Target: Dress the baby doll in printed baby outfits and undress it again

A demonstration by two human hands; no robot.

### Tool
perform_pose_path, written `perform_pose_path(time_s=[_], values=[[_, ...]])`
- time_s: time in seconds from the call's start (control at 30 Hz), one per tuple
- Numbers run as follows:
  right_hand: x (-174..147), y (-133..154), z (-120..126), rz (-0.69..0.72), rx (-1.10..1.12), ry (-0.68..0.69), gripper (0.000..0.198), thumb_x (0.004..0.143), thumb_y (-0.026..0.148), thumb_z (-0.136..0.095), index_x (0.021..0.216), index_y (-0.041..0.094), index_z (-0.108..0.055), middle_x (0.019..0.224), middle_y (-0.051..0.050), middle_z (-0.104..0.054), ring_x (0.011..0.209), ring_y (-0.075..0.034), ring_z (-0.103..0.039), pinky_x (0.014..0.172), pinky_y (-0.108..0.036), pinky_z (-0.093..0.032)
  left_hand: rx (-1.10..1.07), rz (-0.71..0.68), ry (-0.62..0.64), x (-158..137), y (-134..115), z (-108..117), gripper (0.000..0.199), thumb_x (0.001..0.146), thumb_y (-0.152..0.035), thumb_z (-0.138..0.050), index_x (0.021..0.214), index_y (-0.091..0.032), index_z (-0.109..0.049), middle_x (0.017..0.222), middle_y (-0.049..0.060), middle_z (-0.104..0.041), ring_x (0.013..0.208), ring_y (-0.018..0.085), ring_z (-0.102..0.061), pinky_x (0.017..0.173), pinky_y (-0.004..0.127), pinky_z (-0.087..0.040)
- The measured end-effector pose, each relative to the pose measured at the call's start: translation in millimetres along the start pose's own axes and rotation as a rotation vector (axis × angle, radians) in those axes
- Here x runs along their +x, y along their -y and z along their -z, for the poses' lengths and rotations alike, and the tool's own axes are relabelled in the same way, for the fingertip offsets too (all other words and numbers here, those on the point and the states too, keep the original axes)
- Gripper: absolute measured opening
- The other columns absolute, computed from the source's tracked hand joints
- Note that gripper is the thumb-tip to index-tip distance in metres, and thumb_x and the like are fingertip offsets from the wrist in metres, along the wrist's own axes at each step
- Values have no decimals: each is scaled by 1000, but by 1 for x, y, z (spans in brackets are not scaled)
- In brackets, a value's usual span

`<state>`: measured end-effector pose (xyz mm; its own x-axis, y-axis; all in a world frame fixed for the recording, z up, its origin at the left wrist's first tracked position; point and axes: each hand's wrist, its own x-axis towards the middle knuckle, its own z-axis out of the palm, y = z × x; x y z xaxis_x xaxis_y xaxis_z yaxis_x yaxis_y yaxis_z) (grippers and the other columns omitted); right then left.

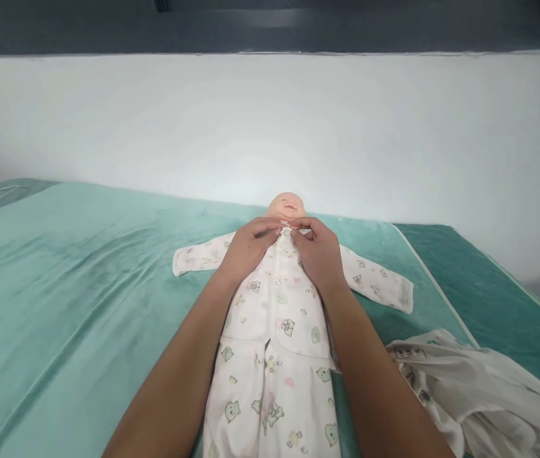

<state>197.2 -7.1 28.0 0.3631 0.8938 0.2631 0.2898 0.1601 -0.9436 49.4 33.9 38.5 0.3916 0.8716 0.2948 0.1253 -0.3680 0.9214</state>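
Note:
A baby doll (pixel 287 205) lies on its back, dressed in a white baby jacket (pixel 293 312) and matching trousers (pixel 293 413) printed with small green bears. The jacket's sleeves stretch out to both sides. My left hand (pixel 256 245) pinches the jacket's collar edge just below the doll's chin. Close beside it, my right hand (pixel 316 245) pinches the other side of the same collar. The fingertips of both hands nearly meet at the neck opening. Lower down the front, a button (pixel 276 283) shows. The doll's hands and feet are not visible.
A crumpled white garment (pixel 479 388) lies at the right front. Green cloth (pixel 83 286) with creases covers the bed. A white wall (pixel 270 127) rises behind the doll's head, with a dark band above it.

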Motion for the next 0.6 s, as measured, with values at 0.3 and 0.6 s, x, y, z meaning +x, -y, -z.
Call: perform_pose_path(time_s=[0.3,0.6], values=[[-2,0,1,50,1,-40,17,81,30,-57,93,21,-65,53,6,-40,49,-11,-35,52,-27,-30,-28,31,-2,-3,-4,0,22,86,-33,-61,102,-27,-74,124,2,-67,116,21,-61,103,35,-45],[-6,8,2,128,-45,111,25,86,38,-54,99,23,-70,75,0,-59,70,-16,-52,69,-29,-41,-44,66,-6,-24,-6,5,16,86,-36,-60,84,-23,-69,132,1,-62,123,23,-56,107,38,-41]])
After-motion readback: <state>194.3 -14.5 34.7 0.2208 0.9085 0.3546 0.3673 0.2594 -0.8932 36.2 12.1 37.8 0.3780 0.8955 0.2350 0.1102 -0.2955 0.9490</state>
